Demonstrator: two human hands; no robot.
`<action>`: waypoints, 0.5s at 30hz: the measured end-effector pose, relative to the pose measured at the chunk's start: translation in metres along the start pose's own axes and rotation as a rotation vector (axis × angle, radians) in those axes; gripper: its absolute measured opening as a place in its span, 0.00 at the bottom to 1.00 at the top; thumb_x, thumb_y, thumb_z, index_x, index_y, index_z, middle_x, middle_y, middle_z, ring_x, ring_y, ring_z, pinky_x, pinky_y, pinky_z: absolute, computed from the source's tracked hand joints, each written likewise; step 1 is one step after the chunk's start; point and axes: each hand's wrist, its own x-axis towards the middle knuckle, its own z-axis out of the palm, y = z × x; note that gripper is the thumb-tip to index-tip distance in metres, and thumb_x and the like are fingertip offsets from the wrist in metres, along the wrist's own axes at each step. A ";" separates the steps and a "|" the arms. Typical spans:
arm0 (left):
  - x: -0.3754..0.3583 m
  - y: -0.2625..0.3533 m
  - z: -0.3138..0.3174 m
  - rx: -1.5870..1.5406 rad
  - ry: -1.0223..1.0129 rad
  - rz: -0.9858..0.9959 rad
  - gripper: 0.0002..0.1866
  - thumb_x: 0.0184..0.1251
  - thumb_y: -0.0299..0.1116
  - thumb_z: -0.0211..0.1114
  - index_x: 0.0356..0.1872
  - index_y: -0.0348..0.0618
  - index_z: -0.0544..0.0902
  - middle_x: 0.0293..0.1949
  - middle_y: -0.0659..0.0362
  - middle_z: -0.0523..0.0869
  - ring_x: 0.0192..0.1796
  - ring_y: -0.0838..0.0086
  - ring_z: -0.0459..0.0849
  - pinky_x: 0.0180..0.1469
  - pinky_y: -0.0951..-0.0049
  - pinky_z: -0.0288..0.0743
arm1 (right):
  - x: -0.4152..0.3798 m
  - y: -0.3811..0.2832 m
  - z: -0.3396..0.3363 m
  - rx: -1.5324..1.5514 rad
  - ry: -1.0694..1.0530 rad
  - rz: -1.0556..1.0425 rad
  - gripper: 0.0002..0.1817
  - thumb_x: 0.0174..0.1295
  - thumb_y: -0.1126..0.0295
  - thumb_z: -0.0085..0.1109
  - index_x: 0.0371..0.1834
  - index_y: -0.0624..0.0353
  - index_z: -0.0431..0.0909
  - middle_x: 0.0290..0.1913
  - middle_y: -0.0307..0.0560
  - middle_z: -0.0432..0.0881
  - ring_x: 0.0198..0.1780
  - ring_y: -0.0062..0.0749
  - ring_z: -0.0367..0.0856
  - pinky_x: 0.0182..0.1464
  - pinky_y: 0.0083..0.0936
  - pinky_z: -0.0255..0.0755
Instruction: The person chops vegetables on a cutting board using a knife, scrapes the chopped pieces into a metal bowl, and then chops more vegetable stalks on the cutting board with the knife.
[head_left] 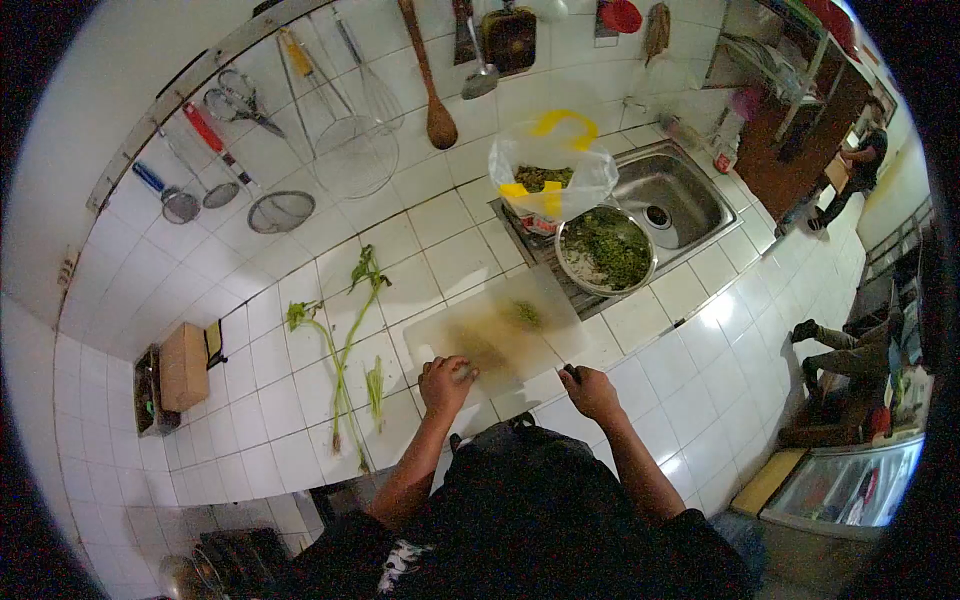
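Observation:
My right hand (594,393) is closed round the black handle of a knife (572,373) at the right edge of the cutting board; its blade is hard to make out. At the board's left front edge, my left hand (443,386) has curled fingers, with something pale and small at the fingertips that I cannot make out. The pale cutting board (548,291) carries a small heap of chopped greens (525,315) and a blurred brownish patch. Left of it on the tiles lie long leafy celery-like stalks (347,345) and a shorter cut bunch of stems (374,394).
Behind the board, a metal bowl (649,274) holds chopped greens, beside a plastic bag (598,178) and a steel sink (700,200). Utensils, including a wooden spoon (441,125), hang on the wall. A brown box (184,368) stands far left. Other people (868,150) are at the right.

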 end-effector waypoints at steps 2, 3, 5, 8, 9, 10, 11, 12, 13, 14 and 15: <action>-0.001 -0.001 -0.006 0.054 -0.027 -0.020 0.16 0.48 0.49 0.76 0.37 0.58 0.87 0.36 0.65 0.84 0.47 0.65 0.79 0.49 0.60 0.73 | -0.004 -0.009 0.005 0.014 0.008 0.013 0.31 0.69 0.43 0.43 0.36 0.62 0.81 0.38 0.64 0.83 0.42 0.63 0.81 0.46 0.52 0.75; -0.002 -0.004 -0.006 0.048 -0.024 -0.020 0.16 0.48 0.49 0.76 0.37 0.58 0.87 0.36 0.65 0.84 0.47 0.65 0.79 0.49 0.60 0.73 | -0.005 -0.018 0.008 -0.021 -0.049 0.006 0.30 0.70 0.44 0.43 0.36 0.64 0.81 0.38 0.66 0.83 0.43 0.63 0.81 0.47 0.52 0.75; -0.003 -0.008 -0.008 0.069 -0.052 -0.032 0.16 0.48 0.49 0.76 0.37 0.58 0.86 0.36 0.65 0.83 0.48 0.65 0.79 0.50 0.59 0.72 | -0.009 -0.034 0.010 -0.120 -0.161 -0.071 0.30 0.70 0.45 0.43 0.37 0.66 0.82 0.39 0.69 0.83 0.46 0.63 0.81 0.50 0.52 0.74; -0.005 -0.009 -0.017 0.031 -0.057 0.004 0.15 0.47 0.48 0.76 0.36 0.58 0.86 0.35 0.66 0.83 0.47 0.65 0.79 0.49 0.59 0.72 | -0.002 -0.029 0.028 -0.141 -0.187 0.015 0.32 0.70 0.45 0.42 0.39 0.67 0.81 0.39 0.70 0.82 0.47 0.62 0.81 0.51 0.52 0.73; -0.004 -0.008 -0.019 0.021 -0.043 0.000 0.15 0.47 0.48 0.76 0.36 0.58 0.86 0.35 0.66 0.83 0.47 0.65 0.79 0.49 0.59 0.72 | 0.000 -0.026 0.030 -0.108 -0.106 0.046 0.32 0.70 0.45 0.42 0.39 0.67 0.81 0.40 0.70 0.82 0.47 0.62 0.81 0.51 0.52 0.73; -0.003 -0.007 -0.021 0.006 -0.055 0.011 0.15 0.47 0.48 0.76 0.36 0.58 0.86 0.35 0.66 0.83 0.46 0.65 0.79 0.49 0.59 0.72 | 0.004 -0.024 0.030 -0.075 -0.031 0.069 0.31 0.70 0.46 0.42 0.39 0.67 0.81 0.40 0.70 0.82 0.48 0.62 0.81 0.51 0.52 0.73; -0.005 -0.009 -0.024 -0.004 -0.069 0.015 0.15 0.47 0.47 0.76 0.36 0.58 0.86 0.35 0.65 0.83 0.46 0.64 0.79 0.49 0.59 0.72 | 0.008 -0.021 0.029 -0.089 -0.038 0.053 0.31 0.70 0.46 0.42 0.39 0.67 0.81 0.40 0.70 0.82 0.48 0.62 0.81 0.51 0.52 0.73; -0.005 -0.027 -0.008 -0.002 -0.076 0.104 0.15 0.47 0.46 0.76 0.36 0.58 0.86 0.36 0.64 0.83 0.45 0.63 0.79 0.48 0.59 0.72 | 0.010 -0.016 0.028 -0.094 -0.015 -0.002 0.30 0.71 0.47 0.42 0.39 0.67 0.81 0.39 0.69 0.82 0.47 0.63 0.81 0.50 0.51 0.73; -0.008 -0.026 -0.016 0.002 -0.072 0.080 0.15 0.47 0.46 0.76 0.36 0.58 0.86 0.36 0.64 0.83 0.45 0.63 0.79 0.48 0.59 0.72 | 0.008 -0.020 0.025 -0.097 0.003 -0.055 0.29 0.71 0.48 0.42 0.38 0.67 0.80 0.38 0.69 0.82 0.45 0.63 0.81 0.48 0.51 0.74; -0.007 -0.024 -0.021 -0.009 -0.087 0.085 0.15 0.47 0.46 0.76 0.36 0.58 0.86 0.36 0.64 0.83 0.45 0.63 0.79 0.48 0.59 0.72 | 0.004 -0.021 0.020 -0.021 -0.020 -0.100 0.26 0.72 0.50 0.44 0.38 0.67 0.78 0.33 0.66 0.82 0.39 0.63 0.80 0.45 0.49 0.73; -0.006 -0.025 -0.024 -0.022 -0.099 0.095 0.15 0.47 0.46 0.76 0.36 0.58 0.86 0.36 0.63 0.82 0.45 0.63 0.79 0.48 0.59 0.72 | 0.005 -0.022 0.022 -0.030 -0.034 -0.111 0.26 0.72 0.50 0.44 0.38 0.67 0.78 0.33 0.66 0.82 0.39 0.63 0.80 0.45 0.49 0.73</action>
